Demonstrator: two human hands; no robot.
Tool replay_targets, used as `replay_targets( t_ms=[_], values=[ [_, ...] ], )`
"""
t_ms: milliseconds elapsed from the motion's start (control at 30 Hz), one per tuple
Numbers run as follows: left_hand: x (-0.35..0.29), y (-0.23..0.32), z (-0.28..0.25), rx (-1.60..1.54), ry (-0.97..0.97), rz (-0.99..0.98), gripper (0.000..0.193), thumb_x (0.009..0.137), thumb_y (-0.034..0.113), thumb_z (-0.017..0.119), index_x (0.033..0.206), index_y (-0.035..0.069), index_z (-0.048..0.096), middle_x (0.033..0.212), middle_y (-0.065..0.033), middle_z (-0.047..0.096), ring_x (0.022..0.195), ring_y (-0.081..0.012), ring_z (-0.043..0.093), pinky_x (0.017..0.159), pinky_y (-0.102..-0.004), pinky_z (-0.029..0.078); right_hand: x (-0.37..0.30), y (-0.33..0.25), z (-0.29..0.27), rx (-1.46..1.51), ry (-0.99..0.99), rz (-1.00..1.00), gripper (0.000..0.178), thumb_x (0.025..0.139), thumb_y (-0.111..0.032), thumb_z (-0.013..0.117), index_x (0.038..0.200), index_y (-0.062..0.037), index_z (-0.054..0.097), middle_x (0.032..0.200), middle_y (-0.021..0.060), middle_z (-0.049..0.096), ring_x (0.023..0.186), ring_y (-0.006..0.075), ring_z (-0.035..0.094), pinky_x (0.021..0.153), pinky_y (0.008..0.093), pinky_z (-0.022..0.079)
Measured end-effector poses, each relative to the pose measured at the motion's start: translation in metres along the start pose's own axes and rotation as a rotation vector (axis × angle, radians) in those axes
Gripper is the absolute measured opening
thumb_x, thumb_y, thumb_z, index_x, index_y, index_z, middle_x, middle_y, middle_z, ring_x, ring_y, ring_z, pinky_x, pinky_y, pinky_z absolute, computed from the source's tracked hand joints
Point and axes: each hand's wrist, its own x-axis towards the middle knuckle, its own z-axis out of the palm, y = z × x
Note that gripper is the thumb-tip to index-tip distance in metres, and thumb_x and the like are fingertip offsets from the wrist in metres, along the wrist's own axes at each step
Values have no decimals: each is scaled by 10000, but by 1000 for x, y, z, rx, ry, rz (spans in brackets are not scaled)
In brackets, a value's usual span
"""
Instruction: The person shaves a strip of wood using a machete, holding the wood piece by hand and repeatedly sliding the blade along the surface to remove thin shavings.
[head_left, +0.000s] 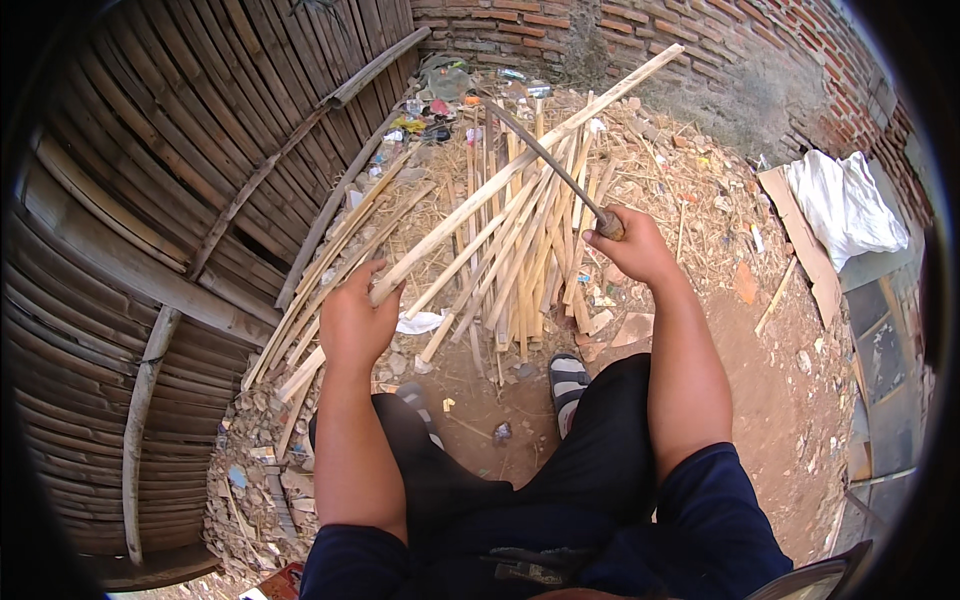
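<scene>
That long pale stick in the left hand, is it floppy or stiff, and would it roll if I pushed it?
The long pale stick is probably stiff: it stretches out from the left hand without drooping. It's likely light for its length, because it looks thin. It may not roll well, since its sides look flattish.

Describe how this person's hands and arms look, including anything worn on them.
The left hand and right hand are bare, without gloves. Both forearms are uncovered, with no watch or bracelet visible. The shirt sleeves are short and dark navy.
</scene>
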Motion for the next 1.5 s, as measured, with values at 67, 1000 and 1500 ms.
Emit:
replay_targets(
  t_ms=[67, 1000, 1500],
  values=[
    [1, 3, -1, -13, -34, -19, 422, 879, 279, 863, 1260, 117, 784, 828, -154, 761, 740, -311, 744, 719, -407, 567, -4, -5, 4, -51, -53, -97, 414, 912, -375, 857, 1108, -24, 758, 932, 210, 755, 884, 360, 737, 820, 467, 564],
    [-2, 9, -3, -18, -77, -30, 413, 878, 271, 866, 1251, 113, 785, 815, -140, 755, 729, -297, 738, 719, -387, 564, -13, -42, 27, -193, -202, -368, 338, 869, -305, 890, 1036, -48, 747, 833, 199, 711, 818, 390, 709, 757, 458, 544],
    [0, 13, -6, -75, -101, -97, 426, 875, 294, 838, 1264, 131, 783, 898, -184, 789, 837, -375, 773, 760, -445, 591, -15, -34, 20, -124, -104, -365, 342, 873, -315, 889, 1005, -36, 741, 804, 199, 708, 768, 399, 701, 728, 462, 544]
  ],
)
